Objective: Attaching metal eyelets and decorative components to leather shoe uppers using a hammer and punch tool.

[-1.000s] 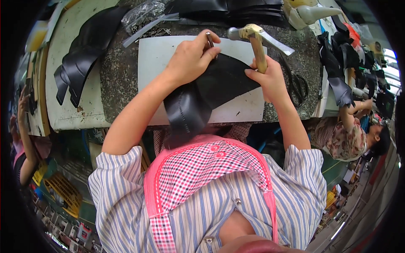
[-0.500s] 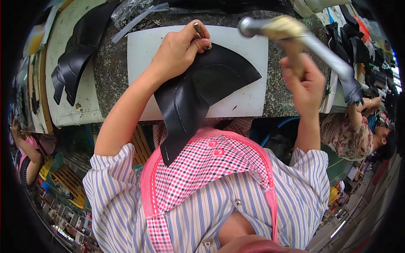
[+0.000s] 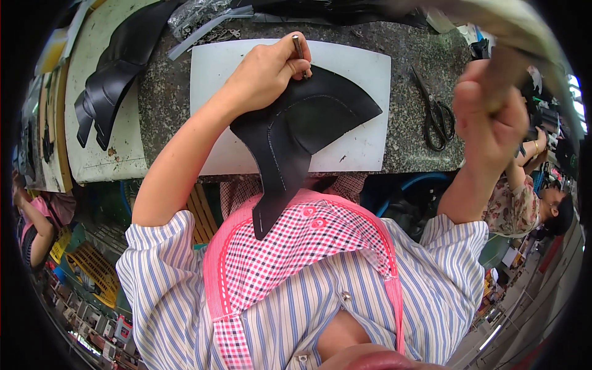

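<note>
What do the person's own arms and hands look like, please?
The left hand and right hand are without gloves; the right one is blurred. No watch or bracelet shows on the wrists. The forearms are bare, and the pale, blue-striped sleeves end near the elbows.

Workbench has a pale, scuffed top [image 3: 117, 165]; speckled dark slab [image 3: 165, 142] sits on it. Wood-edged table [image 3: 61, 132] at far left. Floor [image 3: 492, 251] is green, yellow crate [image 3: 92, 271] lower left. Strip light [image 3: 491, 337] glows lower right; bright patch [image 3: 578, 98] at right rim, can't tell if window or lamp.
</note>
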A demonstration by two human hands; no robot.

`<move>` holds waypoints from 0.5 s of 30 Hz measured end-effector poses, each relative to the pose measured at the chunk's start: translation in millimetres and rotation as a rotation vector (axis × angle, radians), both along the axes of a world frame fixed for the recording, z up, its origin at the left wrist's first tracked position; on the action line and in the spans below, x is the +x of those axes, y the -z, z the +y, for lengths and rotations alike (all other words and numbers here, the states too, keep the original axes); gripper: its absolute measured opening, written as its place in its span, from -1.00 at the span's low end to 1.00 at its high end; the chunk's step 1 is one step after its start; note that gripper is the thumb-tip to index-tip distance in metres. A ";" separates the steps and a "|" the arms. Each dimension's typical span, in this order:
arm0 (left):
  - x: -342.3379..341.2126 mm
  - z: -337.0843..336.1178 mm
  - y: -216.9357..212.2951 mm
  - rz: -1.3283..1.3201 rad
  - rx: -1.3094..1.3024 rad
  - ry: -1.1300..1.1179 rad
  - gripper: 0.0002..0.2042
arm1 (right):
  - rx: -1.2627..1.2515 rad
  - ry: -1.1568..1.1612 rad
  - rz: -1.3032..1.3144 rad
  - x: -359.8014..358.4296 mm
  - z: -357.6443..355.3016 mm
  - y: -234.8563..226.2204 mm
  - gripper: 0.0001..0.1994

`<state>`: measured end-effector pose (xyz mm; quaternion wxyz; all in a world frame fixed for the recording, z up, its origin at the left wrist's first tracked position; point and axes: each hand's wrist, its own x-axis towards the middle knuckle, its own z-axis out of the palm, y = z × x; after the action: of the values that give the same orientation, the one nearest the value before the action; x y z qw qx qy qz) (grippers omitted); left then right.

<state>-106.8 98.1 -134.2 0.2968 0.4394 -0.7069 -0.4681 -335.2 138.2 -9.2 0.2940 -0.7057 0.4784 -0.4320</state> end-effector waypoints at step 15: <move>8.3 3.6 13.8 0.094 0.048 -0.103 -0.95 | 0.190 -0.050 0.214 -2.9 -4.4 23.5 -0.88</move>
<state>-98.5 101.7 -148.0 0.3427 0.4600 -0.6570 -0.4892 -338.1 133.9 -32.7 0.3175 -0.7285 0.5279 -0.2998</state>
